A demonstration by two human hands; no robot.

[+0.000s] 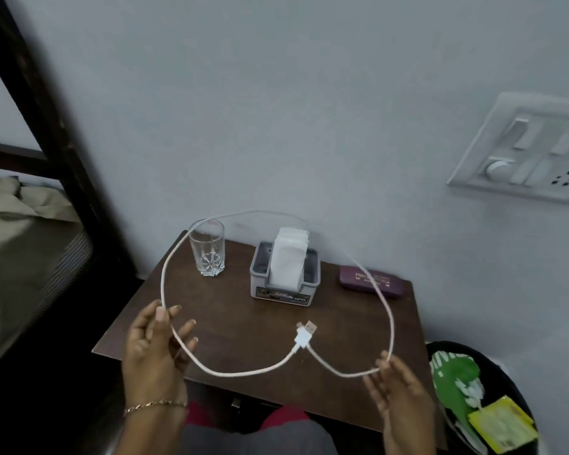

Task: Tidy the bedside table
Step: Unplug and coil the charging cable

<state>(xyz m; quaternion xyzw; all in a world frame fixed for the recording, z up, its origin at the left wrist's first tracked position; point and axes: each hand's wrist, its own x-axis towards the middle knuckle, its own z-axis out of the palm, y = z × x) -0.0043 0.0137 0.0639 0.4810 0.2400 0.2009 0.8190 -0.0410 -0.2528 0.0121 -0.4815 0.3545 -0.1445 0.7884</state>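
Nearest, the left hand (155,349) has its grip pinched on a white USB charging cable (243,372). The right hand (399,392) meets the cable at blurred fingertips, its grip unclear. The cable spreads in a wide left-to-right loop above the dark brown wooden desk (211,326), and its metal plug (310,327) points away and to the right. A black bin (493,354) on the right holds green and yellow wrappers (500,425). Farther back, a grey holder (284,290) contains white tissues (289,254).

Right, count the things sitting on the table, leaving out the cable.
3: a glass at the back left, a napkin box in the middle, a purple case at the right. More may be hidden nearer the camera.
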